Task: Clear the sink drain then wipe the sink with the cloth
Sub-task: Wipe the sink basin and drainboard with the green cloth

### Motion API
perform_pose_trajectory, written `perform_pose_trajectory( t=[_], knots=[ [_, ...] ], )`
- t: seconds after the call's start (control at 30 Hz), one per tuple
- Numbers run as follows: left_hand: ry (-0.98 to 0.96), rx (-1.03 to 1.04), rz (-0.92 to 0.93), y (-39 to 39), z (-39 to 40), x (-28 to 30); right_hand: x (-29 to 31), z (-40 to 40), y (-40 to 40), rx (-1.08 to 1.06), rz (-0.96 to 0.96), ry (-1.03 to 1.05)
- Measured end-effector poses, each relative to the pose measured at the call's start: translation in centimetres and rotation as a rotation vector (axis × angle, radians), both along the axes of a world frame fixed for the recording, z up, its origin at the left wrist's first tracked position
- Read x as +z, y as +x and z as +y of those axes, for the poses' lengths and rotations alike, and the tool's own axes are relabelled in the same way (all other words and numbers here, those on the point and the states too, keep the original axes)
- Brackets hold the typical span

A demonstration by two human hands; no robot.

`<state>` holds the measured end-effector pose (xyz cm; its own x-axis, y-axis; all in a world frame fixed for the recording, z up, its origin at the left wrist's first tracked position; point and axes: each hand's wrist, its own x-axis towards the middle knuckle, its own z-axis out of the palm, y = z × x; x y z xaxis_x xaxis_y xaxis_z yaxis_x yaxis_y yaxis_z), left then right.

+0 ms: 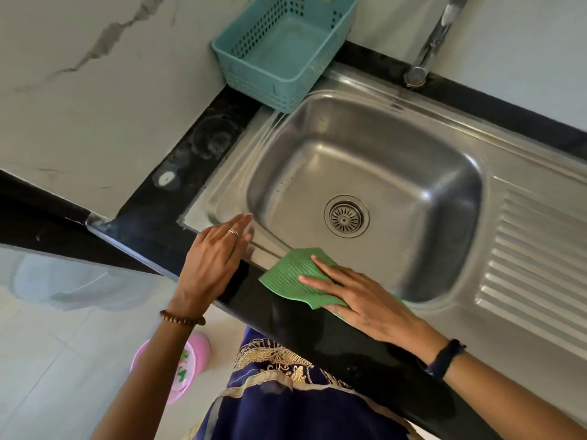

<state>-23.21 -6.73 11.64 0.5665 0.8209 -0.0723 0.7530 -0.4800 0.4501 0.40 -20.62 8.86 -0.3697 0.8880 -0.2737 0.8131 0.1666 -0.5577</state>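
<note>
the left hand [216,265] rests flat on the near left corner of the sink [222,198], fingers spread and pointing up toward the basin, its grip released and holding nothing. beside it to the right, the green ribbed cloth [290,277] lies draped over the sink's front rim, partly on the black surface [286,325] edge and partly dipping toward the basin. its long axis runs from upper left to lower right along that rim, and its ribs run roughly the same way. one corner curls up near the basin. the right hand [365,303] presses flat on the cloth's right part, fingers extended and pointing left and up, palm down rather than clenched. the basin looks bare and shiny, with open room all round the round metal drain [346,216] at its middle, whose slots look clear. a teal basket [279,87] sits at the far left corner, and a ribbed draining board [540,265] stretches right.
</note>
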Motion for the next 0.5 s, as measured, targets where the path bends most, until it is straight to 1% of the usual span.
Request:
perform_pose_trajectory(
  t=[0.13,0.27,0.4,0.5],
  knots=[
    [-0.059,-0.089,-0.025,-0.6,2.7,0.7,-0.1,4.7,-4.3,-0.034,0.025,0.032],
    [-0.07,-0.179,0.029,-1.4,5.9,0.7,-0.3,9.5,-8.5,-0.098,-0.008,0.072],
    [-0.078,-0.255,0.066,-2.3,8.6,0.5,-0.9,13.2,-11.9,-0.237,-0.05,0.084],
    [-0.093,-0.283,0.052,-2.5,10.7,0.2,-1.5,14.7,-13.4,-0.366,-0.059,0.121]
  ],
)
